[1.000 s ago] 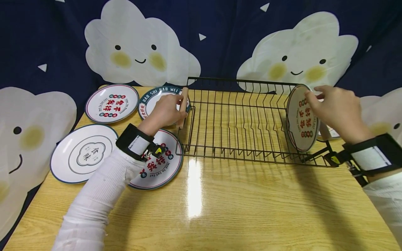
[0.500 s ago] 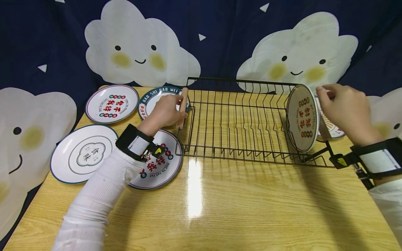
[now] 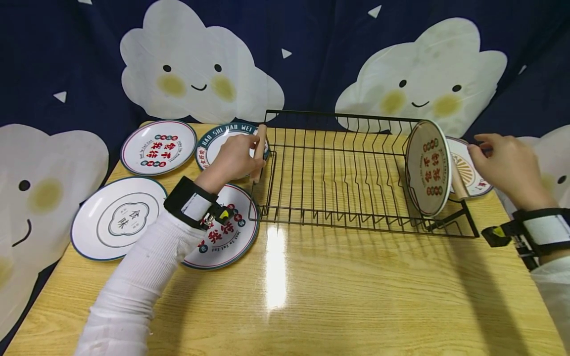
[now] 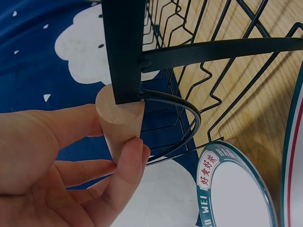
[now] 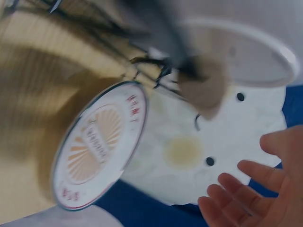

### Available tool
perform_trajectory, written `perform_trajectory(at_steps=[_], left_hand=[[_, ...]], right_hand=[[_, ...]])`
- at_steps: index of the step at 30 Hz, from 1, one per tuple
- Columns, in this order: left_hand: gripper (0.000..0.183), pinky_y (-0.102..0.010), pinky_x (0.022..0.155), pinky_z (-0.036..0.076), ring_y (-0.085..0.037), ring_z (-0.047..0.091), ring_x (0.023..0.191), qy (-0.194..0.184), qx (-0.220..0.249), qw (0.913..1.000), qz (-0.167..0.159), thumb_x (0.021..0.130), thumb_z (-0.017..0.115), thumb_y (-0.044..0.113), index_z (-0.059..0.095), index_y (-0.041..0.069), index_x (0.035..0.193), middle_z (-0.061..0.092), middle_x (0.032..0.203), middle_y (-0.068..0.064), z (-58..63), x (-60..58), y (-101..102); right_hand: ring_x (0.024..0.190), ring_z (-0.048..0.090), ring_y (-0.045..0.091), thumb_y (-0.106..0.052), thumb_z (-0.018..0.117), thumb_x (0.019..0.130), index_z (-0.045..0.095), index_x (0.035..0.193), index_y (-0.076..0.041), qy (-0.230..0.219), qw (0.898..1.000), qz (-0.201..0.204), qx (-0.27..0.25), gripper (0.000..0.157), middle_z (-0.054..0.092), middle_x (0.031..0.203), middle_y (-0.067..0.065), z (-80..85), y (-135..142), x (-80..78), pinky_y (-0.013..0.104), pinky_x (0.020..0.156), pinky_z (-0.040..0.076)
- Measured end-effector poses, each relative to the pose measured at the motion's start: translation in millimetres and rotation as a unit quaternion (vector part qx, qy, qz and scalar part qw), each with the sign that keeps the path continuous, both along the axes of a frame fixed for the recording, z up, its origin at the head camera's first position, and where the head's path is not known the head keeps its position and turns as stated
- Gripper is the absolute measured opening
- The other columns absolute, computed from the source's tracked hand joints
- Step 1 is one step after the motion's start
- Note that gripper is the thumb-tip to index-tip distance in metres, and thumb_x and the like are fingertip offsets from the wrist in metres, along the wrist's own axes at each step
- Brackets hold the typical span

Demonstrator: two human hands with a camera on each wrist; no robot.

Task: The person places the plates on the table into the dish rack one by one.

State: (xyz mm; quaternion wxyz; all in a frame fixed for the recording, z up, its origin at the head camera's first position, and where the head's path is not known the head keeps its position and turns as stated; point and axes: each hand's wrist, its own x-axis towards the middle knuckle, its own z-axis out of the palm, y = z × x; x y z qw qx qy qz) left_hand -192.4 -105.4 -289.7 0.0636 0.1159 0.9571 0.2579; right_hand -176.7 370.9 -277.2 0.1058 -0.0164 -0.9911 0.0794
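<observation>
A black wire dish rack point(image 3: 338, 221) with wooden handles at both ends stands on the table. My left hand point(image 3: 236, 157) grips its left wooden handle point(image 4: 118, 124), thumb and fingers curled round it in the left wrist view. Upright in the rack's right end stands a white plate point(image 3: 428, 168) with red lettering. My right hand point(image 3: 512, 165) is off to the right of that plate, holding nothing, its fingers relaxed and apart in the right wrist view. Below it, partly behind the rack's right handle point(image 3: 459, 182), lies a plate with an orange fan pattern point(image 5: 97, 144).
Several plates lie flat left of the rack: a red-lettered one point(image 3: 158, 147), a green-rimmed one point(image 3: 209, 143) partly behind my left hand, a plain-centred one point(image 3: 95, 222) and another red-lettered one point(image 3: 236, 247). A dark cloud-patterned curtain point(image 3: 307, 79) hangs behind the table.
My right hand has let go of the upright plate and moved away to the right, uncovering the fan-patterned plate. The upright plate stays in the rack; my left hand has not moved.
</observation>
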Motion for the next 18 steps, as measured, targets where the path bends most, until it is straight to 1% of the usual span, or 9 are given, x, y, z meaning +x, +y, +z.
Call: perform_trajectory(at_steps=[4, 7, 10, 13, 18], left_hand=[[0.06, -0.043, 0.089, 0.046, -0.032, 0.055, 0.108, -0.004, 0.002, 1.0, 0.001, 0.081, 0.067, 0.017, 0.045, -0.002, 0.133, 0.059, 0.119, -0.019, -1.0, -0.6, -0.2], [0.061, -0.042, 0.087, 0.046, -0.031, 0.055, 0.107, -0.008, 0.004, 1.0, 0.002, 0.081, 0.067, 0.016, 0.044, -0.002, 0.134, 0.059, 0.12, -0.019, -1.4, -1.0, -0.2], [0.061, -0.041, 0.087, 0.046, -0.03, 0.055, 0.107, -0.009, 0.006, 0.9999, 0.002, 0.081, 0.067, 0.016, 0.044, -0.002, 0.134, 0.058, 0.12, -0.019, -0.8, -0.5, -0.2], [0.062, -0.041, 0.09, 0.046, -0.031, 0.054, 0.109, -0.01, 0.004, 0.9999, 0.002, 0.081, 0.067, 0.017, 0.043, -0.002, 0.135, 0.058, 0.121, -0.018, -0.1, 0.1, -0.3], [0.063, -0.041, 0.091, 0.045, -0.03, 0.054, 0.11, -0.012, 0.004, 0.9999, 0.004, 0.081, 0.067, 0.017, 0.042, -0.001, 0.136, 0.058, 0.121, -0.018, -0.5, -0.3, -0.4]], right_hand=[[0.088, 0.046, 0.049, -0.023, 0.043, 0.093, 0.045, 0.124, 0.014, -0.025, 1.0, 0.007, 0.004, 0.048, 0.049, 0.105, 0.039, -11.1, 14.1, -1.1, 0.06, 0.068, 0.036], [0.086, 0.046, 0.047, -0.022, 0.045, 0.092, 0.046, 0.123, 0.014, -0.032, 0.999, 0.02, -0.001, 0.048, 0.049, 0.103, 0.037, -19.8, 22.8, -0.8, 0.058, 0.066, 0.036], [0.091, 0.046, 0.049, -0.023, 0.047, 0.091, 0.047, 0.121, 0.013, -0.034, 0.999, 0.031, -0.007, 0.047, 0.048, 0.105, 0.037, -28.9, 30.6, -0.1, 0.061, 0.071, 0.036], [0.096, 0.044, 0.051, -0.024, 0.048, 0.091, 0.048, 0.121, 0.012, -0.038, 0.998, 0.039, -0.012, 0.047, 0.047, 0.108, 0.037, -38.2, 36.4, 0.2, 0.063, 0.076, 0.035], [0.089, 0.046, 0.051, -0.025, 0.049, 0.09, 0.049, 0.12, 0.009, -0.043, 0.997, 0.057, -0.01, 0.045, 0.047, 0.102, 0.038, -52.1, 43.3, 0.3, 0.061, 0.069, 0.035]])
